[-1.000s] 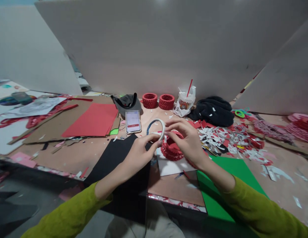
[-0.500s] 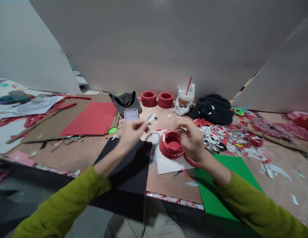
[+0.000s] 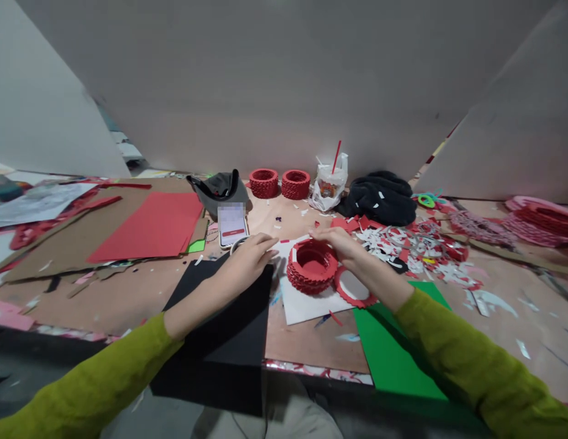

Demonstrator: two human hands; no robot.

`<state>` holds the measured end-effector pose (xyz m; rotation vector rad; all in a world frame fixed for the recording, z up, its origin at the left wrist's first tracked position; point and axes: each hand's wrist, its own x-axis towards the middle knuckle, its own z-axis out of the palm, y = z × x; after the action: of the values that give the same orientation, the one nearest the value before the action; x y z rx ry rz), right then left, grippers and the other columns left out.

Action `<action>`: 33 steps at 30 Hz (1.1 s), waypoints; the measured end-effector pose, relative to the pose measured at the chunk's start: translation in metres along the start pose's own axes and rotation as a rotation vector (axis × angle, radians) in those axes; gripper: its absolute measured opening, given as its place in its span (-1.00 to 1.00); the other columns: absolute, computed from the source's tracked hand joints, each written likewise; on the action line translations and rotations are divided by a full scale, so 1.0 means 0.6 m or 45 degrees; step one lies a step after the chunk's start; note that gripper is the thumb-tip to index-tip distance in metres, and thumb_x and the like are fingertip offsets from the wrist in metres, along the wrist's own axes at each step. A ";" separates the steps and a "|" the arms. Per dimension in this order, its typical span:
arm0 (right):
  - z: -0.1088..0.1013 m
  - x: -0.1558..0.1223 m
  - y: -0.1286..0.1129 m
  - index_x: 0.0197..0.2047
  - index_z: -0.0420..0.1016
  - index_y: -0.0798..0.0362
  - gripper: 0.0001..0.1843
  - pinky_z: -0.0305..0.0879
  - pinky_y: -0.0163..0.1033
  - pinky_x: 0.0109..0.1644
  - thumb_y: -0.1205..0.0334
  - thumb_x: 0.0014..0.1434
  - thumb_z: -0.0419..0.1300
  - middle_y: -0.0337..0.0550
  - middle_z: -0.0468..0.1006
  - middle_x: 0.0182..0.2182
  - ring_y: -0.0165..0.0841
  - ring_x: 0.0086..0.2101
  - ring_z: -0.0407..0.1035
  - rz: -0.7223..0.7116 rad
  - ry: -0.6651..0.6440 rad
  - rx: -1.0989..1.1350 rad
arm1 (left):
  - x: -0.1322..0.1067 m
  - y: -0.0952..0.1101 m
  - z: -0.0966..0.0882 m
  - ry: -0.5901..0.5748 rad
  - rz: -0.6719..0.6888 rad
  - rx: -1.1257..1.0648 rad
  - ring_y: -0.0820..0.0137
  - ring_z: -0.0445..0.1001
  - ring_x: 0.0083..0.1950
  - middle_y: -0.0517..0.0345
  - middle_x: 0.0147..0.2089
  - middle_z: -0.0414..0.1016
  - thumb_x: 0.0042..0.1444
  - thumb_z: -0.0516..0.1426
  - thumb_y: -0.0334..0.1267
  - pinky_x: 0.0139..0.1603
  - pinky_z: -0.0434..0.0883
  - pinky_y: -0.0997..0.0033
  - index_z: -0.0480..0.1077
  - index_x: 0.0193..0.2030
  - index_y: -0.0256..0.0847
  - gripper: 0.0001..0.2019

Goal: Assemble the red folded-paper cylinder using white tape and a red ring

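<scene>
My left hand (image 3: pixel 247 259) lies low over a black sheet (image 3: pixel 219 329), its fingers curved together over a white tape roll (image 3: pixel 235 244) whose edge peeks out beside a phone (image 3: pixel 232 224). My right hand (image 3: pixel 341 244) reaches to the far rim of a red woven paper basket (image 3: pixel 311 268), with its fingertips pinched on that rim. The basket stands on a white sheet (image 3: pixel 306 305). A flat red ring with a white centre (image 3: pixel 353 288) lies just right of the basket, under my right wrist.
A green sheet (image 3: pixel 393 353) overhangs the front edge. A grey cap (image 3: pixel 217 188), two small red baskets (image 3: pixel 279 183), a bagged drink with a red straw (image 3: pixel 328 183) and black cloth (image 3: pixel 379 198) line the back. Paper scraps (image 3: pixel 416 247) litter the right; red paper (image 3: pixel 150 227) lies on cardboard at left.
The tape roll was held up between both hands. My left hand has come down with it beside the phone, and my right hand has moved onto the basket's far rim.
</scene>
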<state>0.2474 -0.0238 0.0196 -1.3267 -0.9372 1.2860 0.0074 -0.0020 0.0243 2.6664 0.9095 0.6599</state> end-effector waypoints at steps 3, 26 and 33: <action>0.000 -0.002 0.000 -0.54 0.52 0.11 -0.86 0.25 -0.28 -0.35 0.26 -0.18 0.38 -0.19 0.56 -0.53 -0.40 -0.49 0.36 0.013 -0.012 0.012 | 0.004 0.024 0.002 0.020 0.146 0.078 0.20 0.35 0.19 -0.11 0.15 0.38 0.34 -0.06 -0.25 0.18 0.34 0.12 0.33 0.15 -0.23 -0.68; 0.011 -0.008 0.005 -0.52 0.55 0.11 -0.93 0.30 -0.29 -0.32 0.29 -0.08 0.31 -0.14 0.58 -0.48 -0.39 -0.46 0.38 -0.101 0.155 -0.242 | 0.022 0.037 0.034 -0.076 0.171 0.348 0.00 0.25 0.28 -0.30 0.27 0.24 0.33 -0.07 -0.02 0.20 0.30 -0.05 0.28 0.24 -0.28 -0.51; 0.011 -0.009 0.004 -0.53 0.54 0.11 -0.94 0.26 -0.25 -0.30 0.31 -0.10 0.30 -0.14 0.55 -0.50 -0.36 -0.45 0.37 -0.222 0.201 -0.416 | 0.021 0.032 0.036 -0.061 0.149 0.330 -0.03 0.25 0.27 -0.28 0.26 0.25 0.31 -0.06 0.00 0.16 0.32 -0.10 0.28 0.26 -0.21 -0.51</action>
<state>0.2402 -0.0286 0.0186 -1.5343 -1.1568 0.9066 0.0368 -0.0105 0.0168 2.9696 0.8858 0.5313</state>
